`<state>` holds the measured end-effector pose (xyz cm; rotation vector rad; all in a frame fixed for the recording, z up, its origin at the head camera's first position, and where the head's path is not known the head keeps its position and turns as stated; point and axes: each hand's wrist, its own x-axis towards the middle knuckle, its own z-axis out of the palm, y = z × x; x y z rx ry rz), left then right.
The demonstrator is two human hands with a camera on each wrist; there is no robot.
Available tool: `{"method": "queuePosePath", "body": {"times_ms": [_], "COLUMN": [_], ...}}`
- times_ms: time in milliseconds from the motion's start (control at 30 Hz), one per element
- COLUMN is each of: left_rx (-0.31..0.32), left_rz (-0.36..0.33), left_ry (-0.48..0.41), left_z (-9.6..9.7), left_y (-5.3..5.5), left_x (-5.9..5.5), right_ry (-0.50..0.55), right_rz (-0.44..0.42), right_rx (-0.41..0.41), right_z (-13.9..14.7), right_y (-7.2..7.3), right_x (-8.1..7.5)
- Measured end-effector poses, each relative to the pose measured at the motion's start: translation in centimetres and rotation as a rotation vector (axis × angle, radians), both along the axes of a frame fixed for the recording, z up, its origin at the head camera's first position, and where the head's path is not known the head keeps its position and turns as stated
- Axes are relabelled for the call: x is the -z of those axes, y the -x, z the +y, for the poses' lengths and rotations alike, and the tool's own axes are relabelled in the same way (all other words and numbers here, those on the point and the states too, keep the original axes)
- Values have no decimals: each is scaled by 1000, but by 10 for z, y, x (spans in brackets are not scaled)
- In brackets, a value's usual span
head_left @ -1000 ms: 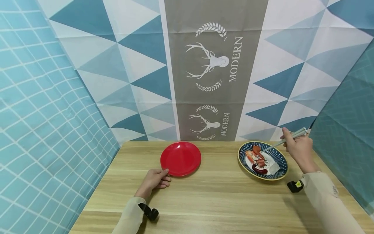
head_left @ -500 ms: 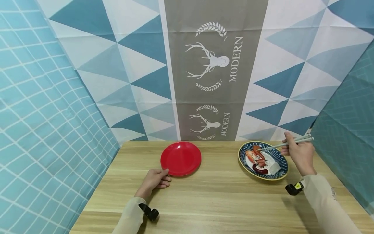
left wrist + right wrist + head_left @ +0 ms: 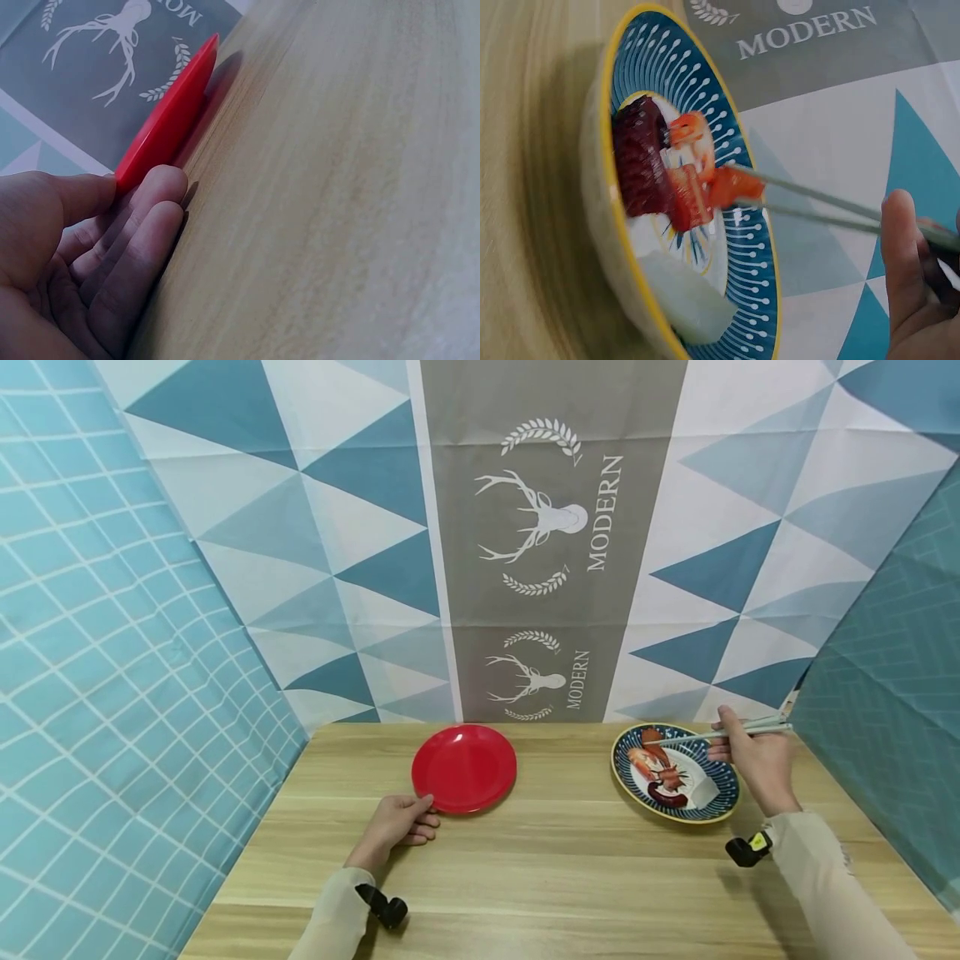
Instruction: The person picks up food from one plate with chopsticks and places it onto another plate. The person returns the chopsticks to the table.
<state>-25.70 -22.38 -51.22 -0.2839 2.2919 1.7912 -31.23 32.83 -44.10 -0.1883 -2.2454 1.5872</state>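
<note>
My left hand [image 3: 393,822] pinches the near-left rim of a round red plate [image 3: 465,768] between thumb and fingers. In the left wrist view that plate [image 3: 169,116] shows edge-on. Over to the right, my right hand [image 3: 757,764] holds a pair of pale green chopsticks [image 3: 810,193]. Their tips lie either side of an orange-red food piece [image 3: 735,186] in a blue-patterned dish [image 3: 750,300] with a yellow rim. Also in the dish are an orange-and-white shrimp [image 3: 694,135], a red chunk [image 3: 692,202], a dark red ridged piece [image 3: 641,161] and a pale translucent piece [image 3: 686,292].
Both dishes stand on a wooden table [image 3: 540,877], near its back edge. A patterned cloth wall [image 3: 375,568] rises behind it. Blue tiled cloth [image 3: 112,693] hangs at the left, a teal one [image 3: 885,710] at the right.
My right hand has lowered, then moved slightly left. The chopsticks lie flatter, their tips now farther left at the orange-red piece. My left hand and the red plate have stayed put.
</note>
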Motion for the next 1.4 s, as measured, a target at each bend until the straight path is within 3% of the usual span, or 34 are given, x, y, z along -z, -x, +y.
{"method": "queuePosePath", "body": {"times_ms": [167,667,933,1400], "left_rx": [-4,14,1,7], "left_rz": [3,3,-3,7], "left_ry": [3,-6,-5,0], "left_z": [0,-5,-4,-1], "left_y": [-1,0,-1,1], "left_x": [0,8,8,3], "right_ry": [-139,-376,-342,-222], "right_rz": [30,146,177,208], "right_rx": [-44,-102,-127,-48], "right_z": [-6,-15,-13,-7], "right_y": [-5,-9,-16,-36], "right_x": [2,-3,-6,-10]}}
